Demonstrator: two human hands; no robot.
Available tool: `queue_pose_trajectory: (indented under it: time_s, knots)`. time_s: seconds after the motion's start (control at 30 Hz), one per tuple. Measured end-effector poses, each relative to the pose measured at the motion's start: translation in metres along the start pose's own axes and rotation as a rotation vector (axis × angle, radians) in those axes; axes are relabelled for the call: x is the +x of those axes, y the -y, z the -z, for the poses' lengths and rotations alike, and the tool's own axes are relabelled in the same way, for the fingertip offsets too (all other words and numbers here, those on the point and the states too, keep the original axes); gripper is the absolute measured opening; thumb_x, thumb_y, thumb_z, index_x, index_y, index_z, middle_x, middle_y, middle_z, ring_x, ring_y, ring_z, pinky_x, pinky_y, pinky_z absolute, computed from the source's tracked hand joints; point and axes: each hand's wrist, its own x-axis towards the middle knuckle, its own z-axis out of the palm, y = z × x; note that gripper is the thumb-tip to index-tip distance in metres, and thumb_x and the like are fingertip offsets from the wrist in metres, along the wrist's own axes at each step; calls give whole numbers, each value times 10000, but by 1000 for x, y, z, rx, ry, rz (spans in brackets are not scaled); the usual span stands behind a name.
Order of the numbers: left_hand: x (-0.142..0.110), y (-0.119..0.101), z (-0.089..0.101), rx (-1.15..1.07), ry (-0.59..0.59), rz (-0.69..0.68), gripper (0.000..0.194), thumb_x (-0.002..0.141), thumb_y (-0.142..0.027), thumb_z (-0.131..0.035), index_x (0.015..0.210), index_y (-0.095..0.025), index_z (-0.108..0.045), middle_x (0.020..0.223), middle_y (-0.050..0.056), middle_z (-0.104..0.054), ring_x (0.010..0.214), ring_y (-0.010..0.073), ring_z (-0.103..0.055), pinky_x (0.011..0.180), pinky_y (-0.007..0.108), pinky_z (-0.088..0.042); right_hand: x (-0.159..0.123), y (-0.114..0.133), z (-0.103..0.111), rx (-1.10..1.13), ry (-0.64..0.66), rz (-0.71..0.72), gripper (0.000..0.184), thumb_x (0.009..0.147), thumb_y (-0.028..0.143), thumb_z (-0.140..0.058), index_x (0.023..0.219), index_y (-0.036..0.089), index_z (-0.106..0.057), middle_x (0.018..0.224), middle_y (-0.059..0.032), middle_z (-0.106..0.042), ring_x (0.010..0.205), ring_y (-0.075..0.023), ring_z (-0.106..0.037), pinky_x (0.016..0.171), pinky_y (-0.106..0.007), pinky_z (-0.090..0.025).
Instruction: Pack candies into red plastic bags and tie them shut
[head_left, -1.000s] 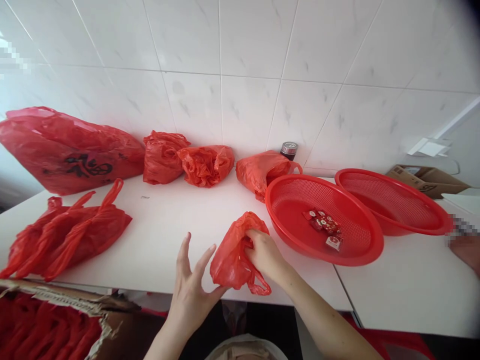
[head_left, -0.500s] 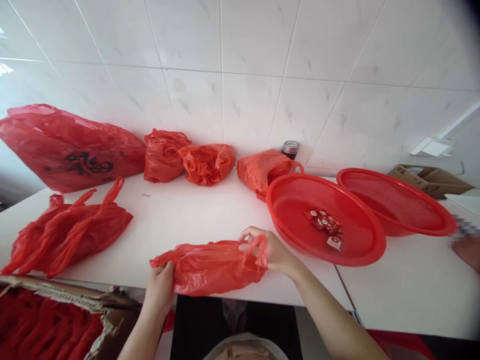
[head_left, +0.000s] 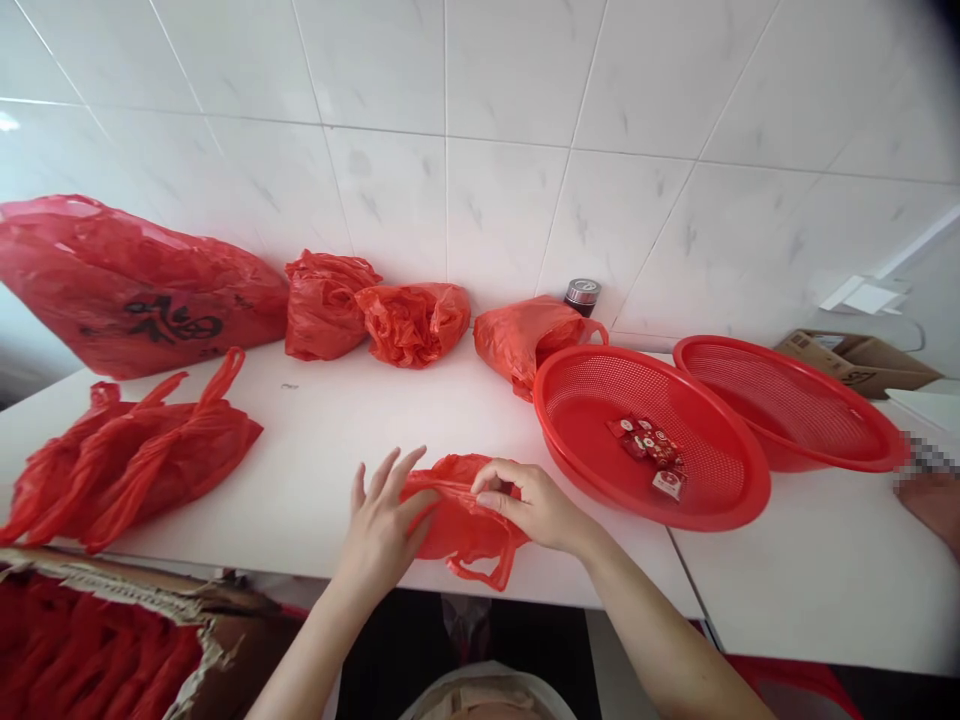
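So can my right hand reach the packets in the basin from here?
Likely yes: your right hand is close beside the basin, whose top is open, and nothing lies over the packets. It is pinching the bag, though, so it would probably need to let go first.

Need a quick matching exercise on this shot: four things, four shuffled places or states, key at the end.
1. small packets
2. silver-lidded container
3. bag with black writing
4. right hand

A. far left, rear of the table
B. pinching a red plastic bag
C. inside the nearer red basket
D. partly hidden by a slumped red bag

Pairs: 1-C, 2-D, 3-A, 4-B
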Motion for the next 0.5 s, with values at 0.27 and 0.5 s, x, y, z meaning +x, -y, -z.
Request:
queue_pose_trajectory:
  time_s: [0.27, 0.5]
  knots:
    - [24, -15, -4, -200, 165, 220, 448, 854, -171, -404, 1286, -234, -505, 1079, 62, -617, 766, 182, -651, 649, 303, -515, -10, 69, -5, -301, -312, 252, 128, 944, 194, -472, 996, 214, -587, 980, -42, -625, 934, -157, -583, 863, -301, -458]
    - [8, 1, 19, -423, 72, 331, 606, 817, -276, -493, 1410, -194, -397, 1434, 108, -461, 1332, 261, -422, 1102, 404, -349, 0, 26, -24, -967, 180, -46, 239, 798, 71, -523, 1007, 109, -632, 975, -153, -658, 908, -272, -618, 766, -379, -476]
